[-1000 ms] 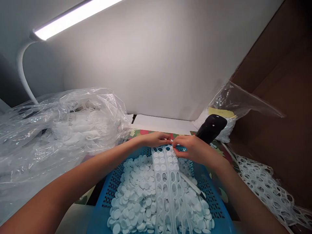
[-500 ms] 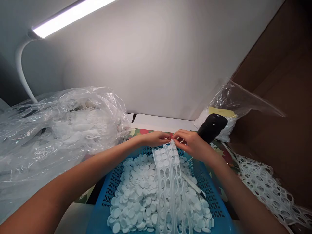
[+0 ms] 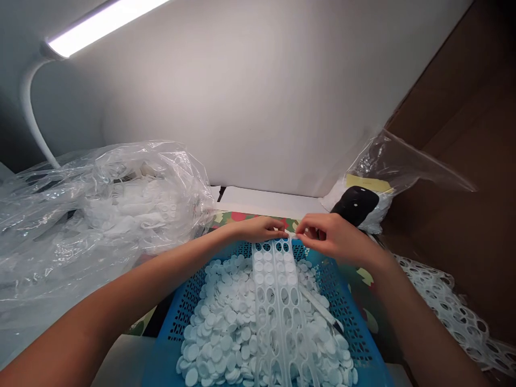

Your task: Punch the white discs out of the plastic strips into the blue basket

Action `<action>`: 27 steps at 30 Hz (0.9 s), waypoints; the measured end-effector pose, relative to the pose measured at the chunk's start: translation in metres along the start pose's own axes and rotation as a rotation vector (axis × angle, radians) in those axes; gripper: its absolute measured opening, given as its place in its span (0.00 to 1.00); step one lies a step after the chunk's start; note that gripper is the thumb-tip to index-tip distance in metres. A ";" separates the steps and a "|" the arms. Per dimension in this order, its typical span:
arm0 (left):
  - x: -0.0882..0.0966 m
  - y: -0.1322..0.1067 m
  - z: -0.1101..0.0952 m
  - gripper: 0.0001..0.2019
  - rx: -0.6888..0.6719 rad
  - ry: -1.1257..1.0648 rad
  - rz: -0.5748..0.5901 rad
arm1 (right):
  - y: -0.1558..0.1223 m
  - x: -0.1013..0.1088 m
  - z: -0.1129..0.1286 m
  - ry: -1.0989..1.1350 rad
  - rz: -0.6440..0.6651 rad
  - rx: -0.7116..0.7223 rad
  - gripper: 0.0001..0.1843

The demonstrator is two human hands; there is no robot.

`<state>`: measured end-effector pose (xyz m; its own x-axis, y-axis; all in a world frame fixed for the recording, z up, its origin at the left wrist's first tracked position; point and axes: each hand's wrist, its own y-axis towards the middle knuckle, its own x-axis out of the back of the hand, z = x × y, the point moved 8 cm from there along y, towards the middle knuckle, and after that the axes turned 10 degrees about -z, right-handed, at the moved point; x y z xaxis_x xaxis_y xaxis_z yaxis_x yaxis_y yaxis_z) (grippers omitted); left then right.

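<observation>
A white perforated strip (image 3: 278,295) hangs over the basket's far rim and runs down toward me. Its holes at the top and lower down show through, while white discs fill several rows between. My left hand (image 3: 264,229) is closed with fingertips pinching the strip's top end. Just to the right, my right hand (image 3: 332,236) has thumb and forefinger pinched at a small whitish bit by the strip's top right corner; exactly what it holds is partly hidden. Loose white discs (image 3: 221,328) pile up in the blue basket (image 3: 161,349) beneath.
A thin white stick with a dark tip (image 3: 322,309) lies on the discs. Behind my right hand is a black rounded object (image 3: 357,204). Clear plastic bags (image 3: 141,209) fill the left side; another bag (image 3: 374,188) stands back right. Punched-out strips (image 3: 451,312) lie at right. A lamp (image 3: 108,27) shines above.
My right hand has shifted right, slightly away from my left hand. The strip's top has flattened and squared up, and its top row of open holes now shows clearly.
</observation>
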<state>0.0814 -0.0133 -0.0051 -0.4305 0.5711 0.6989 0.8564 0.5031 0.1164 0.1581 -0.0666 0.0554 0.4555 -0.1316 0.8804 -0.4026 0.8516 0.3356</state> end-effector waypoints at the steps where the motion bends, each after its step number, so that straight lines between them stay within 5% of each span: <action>1: 0.000 0.000 0.000 0.15 0.007 -0.003 0.000 | -0.003 -0.002 0.004 0.007 0.073 0.020 0.09; 5: 0.001 -0.001 -0.001 0.15 0.028 -0.004 0.002 | -0.010 -0.005 0.015 -0.006 0.176 0.058 0.12; 18: 0.000 0.000 0.002 0.12 0.012 0.038 -0.001 | -0.015 -0.027 0.050 -0.170 0.125 0.127 0.04; 27: 0.000 0.001 0.004 0.11 0.016 0.057 -0.008 | -0.010 -0.030 0.052 -0.205 0.041 0.153 0.03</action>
<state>0.0809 -0.0106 -0.0079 -0.4203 0.5295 0.7369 0.8481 0.5180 0.1115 0.1071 -0.0974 0.0436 0.2718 -0.2118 0.9388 -0.5404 0.7736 0.3310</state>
